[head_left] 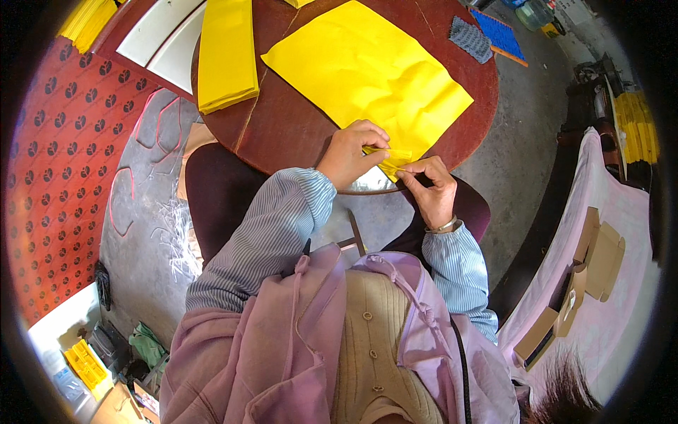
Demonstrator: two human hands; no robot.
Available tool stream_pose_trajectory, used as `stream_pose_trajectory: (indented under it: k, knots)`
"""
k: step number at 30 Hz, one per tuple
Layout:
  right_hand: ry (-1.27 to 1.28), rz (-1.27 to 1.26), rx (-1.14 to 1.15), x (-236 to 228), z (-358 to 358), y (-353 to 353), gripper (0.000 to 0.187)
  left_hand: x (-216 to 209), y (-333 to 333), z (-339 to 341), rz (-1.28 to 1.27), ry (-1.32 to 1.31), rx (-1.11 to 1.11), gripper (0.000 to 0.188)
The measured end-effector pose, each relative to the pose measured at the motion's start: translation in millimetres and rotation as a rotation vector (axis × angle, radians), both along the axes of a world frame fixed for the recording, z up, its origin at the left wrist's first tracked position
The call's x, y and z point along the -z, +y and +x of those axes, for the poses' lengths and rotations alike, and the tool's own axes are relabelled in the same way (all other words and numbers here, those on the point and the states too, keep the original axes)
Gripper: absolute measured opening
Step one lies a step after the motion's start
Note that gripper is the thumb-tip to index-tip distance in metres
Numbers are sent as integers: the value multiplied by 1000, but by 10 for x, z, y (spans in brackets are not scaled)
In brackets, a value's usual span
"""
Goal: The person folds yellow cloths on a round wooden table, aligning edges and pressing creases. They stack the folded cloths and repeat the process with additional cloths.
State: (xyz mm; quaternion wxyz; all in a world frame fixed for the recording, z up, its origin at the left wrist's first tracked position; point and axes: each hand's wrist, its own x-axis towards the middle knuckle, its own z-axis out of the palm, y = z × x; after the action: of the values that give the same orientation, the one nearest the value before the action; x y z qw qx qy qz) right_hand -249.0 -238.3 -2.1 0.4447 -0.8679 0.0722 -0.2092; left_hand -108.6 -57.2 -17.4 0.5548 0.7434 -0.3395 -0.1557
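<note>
A large yellow sheet point(367, 63), looking like fabric or thick paper, lies slantwise across the round red-brown table point(311, 134). Its near corner is gathered into small folds at the table's front edge. My left hand point(357, 150) pinches these folds from the left, fingers bent and closed. From the right, my right hand point(431, 187) grips the lowest tip between thumb and forefinger. Both hands are close together, just over the edge. To the left, a thick stack of folded yellow pieces point(227, 56) rests on the table.
A grey knitted-looking piece point(471, 39) and a blue pad point(499, 35) sit at the table's far right. Cardboard boxes point(604, 261) lie on a pink-white cloth point(621, 212) at right. A red patterned panel point(70, 169) stands left, near loose pink cords point(131, 201) on the floor.
</note>
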Motion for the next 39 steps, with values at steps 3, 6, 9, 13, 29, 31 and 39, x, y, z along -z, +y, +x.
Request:
stream_pose_trajectory:
  k: [3,6,9,13,29,31,39]
  knots:
    - [5,33,23,12,6,2,17,2,14,17,-2,-9,23,12]
    - [8,24,28,9,16,1,18,-1,39,45,-7,-27,56,17]
    - [17,16,29,1,22,5,17,-14,62,64,5,4,105,24]
    - [21,23,41,-3,25,13,18,-34,80,71,40,39,125,27]
    - [26,36,53,6,23,17,19,-61,75,52,32,-49,131,26]
    - [22,34,52,6,30,16,18,-57,73,43,41,-50,124,24]
    - [25,196,110,15,4,63,21,-7,5,-12,10,-94,23,13]
